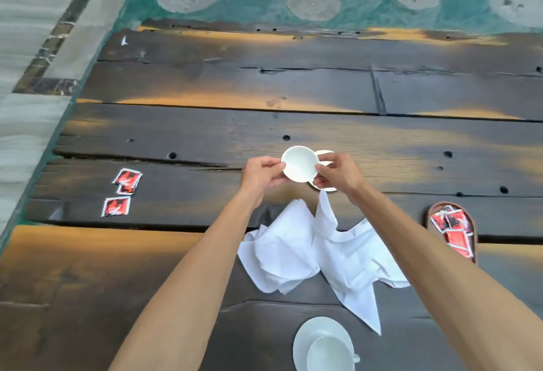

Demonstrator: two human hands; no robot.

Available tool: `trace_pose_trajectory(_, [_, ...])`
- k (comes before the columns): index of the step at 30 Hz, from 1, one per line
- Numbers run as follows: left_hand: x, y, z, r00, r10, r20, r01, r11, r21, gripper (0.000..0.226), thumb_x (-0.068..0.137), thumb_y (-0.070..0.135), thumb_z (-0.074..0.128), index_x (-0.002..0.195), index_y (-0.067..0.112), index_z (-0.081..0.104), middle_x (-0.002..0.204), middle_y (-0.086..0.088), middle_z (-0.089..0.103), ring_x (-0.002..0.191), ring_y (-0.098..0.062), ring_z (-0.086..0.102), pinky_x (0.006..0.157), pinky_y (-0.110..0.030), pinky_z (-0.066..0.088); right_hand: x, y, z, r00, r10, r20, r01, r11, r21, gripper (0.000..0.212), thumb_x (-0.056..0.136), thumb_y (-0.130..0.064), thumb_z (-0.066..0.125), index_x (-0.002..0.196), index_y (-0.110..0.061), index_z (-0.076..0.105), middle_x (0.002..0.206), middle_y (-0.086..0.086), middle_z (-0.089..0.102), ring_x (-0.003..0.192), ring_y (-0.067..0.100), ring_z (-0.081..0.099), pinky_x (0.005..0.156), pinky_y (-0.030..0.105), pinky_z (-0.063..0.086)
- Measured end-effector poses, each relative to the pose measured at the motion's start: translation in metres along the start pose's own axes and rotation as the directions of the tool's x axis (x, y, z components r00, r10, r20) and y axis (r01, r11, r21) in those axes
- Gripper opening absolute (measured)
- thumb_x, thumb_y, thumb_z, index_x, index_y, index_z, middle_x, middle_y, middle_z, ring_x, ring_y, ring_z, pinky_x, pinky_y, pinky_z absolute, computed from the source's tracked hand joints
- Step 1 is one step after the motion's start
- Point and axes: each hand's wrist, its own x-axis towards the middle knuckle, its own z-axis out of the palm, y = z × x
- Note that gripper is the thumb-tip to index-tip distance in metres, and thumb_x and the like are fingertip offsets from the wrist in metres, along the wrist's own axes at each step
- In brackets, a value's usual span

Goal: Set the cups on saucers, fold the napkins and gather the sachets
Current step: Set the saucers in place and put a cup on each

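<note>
Two hands hold one small white cup (299, 164) above the tabletop (205, 135): the left hand (260, 173) pinches its left rim, the right hand (338, 172) its right side, fingers (277, 167) closed on the smooth, glossy, round bowl. Just behind and under it lies a white saucer (324, 153), mostly hidden. Three red-and-black sachets (122, 191) lie loose at the left; their print is too small to read. More sachets fill an oval brown dish (451, 228) at the right. Crumpled white cloth napkins (317, 253) lie unfolded between the forearms. Nearest the camera, a second cup (330, 353) sits on its saucer (308, 334). Dark, cracked wooden planks with bolt holes make up the surface.
</note>
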Motion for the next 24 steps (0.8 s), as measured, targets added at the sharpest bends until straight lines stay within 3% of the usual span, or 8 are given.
trace_pose_trajectory(5, [0.019, -0.005, 0.037, 1.0, -0.012, 0.02, 0.012, 1.0, -0.001, 0.019, 0.089, -0.003, 0.064, 0.107, -0.007, 0.065, 0.102, -0.021, 0.069, 0.089, -0.029, 0.071, 0.076, -0.036, 0.062, 0.013, 0.014, -0.029, 0.999, 0.008, -0.041, -0.009, 1.0, -0.021, 0.034, 0.092, -0.006, 0.051, 0.123, -0.012, 0.064, 0.072, 0.016, 0.071, 0.066, 0.026, 0.069, 0.074, 0.04, 0.061])
trace_pose_trajectory(11, [0.042, -0.017, 0.065, 0.998, -0.051, 0.021, 0.05, 0.999, 0.015, 0.021, 0.089, -0.001, 0.064, 0.11, -0.007, 0.067, 0.107, -0.023, 0.07, 0.093, -0.029, 0.072, 0.087, -0.04, 0.058, 0.03, 0.03, -0.05, 0.998, 0.009, -0.063, -0.013, 0.998, -0.057, 0.037, 0.091, -0.007, 0.048, 0.123, -0.015, 0.066, 0.076, 0.018, 0.073, 0.067, 0.021, 0.069, 0.076, 0.039, 0.062])
trace_pose_trajectory(24, [0.069, -0.027, 0.078, 0.997, -0.078, 0.025, 0.078, 0.997, 0.012, 0.012, 0.089, 0.002, 0.065, 0.1, 0.003, 0.07, 0.108, -0.017, 0.07, 0.086, -0.023, 0.073, 0.081, -0.033, 0.061, 0.05, 0.042, -0.06, 0.997, 0.036, -0.068, -0.042, 0.996, -0.081, 0.037, 0.094, -0.01, 0.046, 0.127, -0.014, 0.063, 0.081, 0.021, 0.073, 0.069, 0.022, 0.069, 0.081, 0.043, 0.06])
